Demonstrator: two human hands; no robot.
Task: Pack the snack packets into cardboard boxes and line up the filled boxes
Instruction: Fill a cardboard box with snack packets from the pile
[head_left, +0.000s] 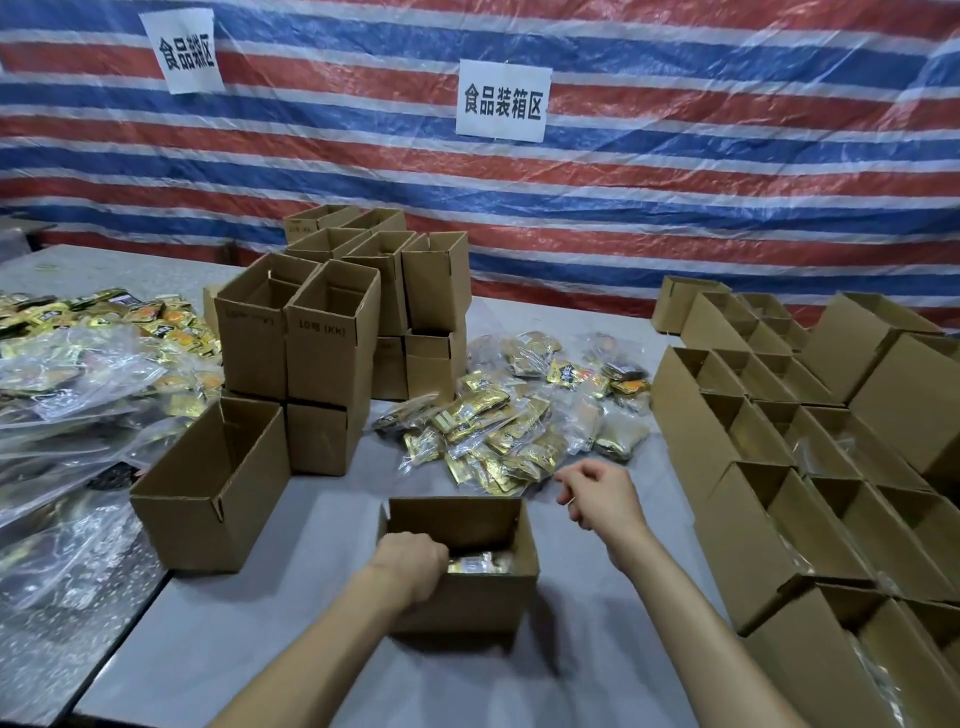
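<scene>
A small open cardboard box (467, 603) stands on the grey table right in front of me, with gold snack packets (475, 564) lying in its bottom. My left hand (410, 564) sits at the box's near left corner, its fingers curled over the rim into the box. My right hand (597, 501) hovers just right of the box's far corner, at the near edge of a loose pile of snack packets (514, 431). Its fingers are loosely curled and I see nothing held in them.
A larger empty box (208, 499) stands to the left, with stacks of empty boxes (332, 353) behind it. Rows of open boxes (779, 467) line the right side. More bagged packets (93, 374) cover the left table. A striped tarp hangs behind.
</scene>
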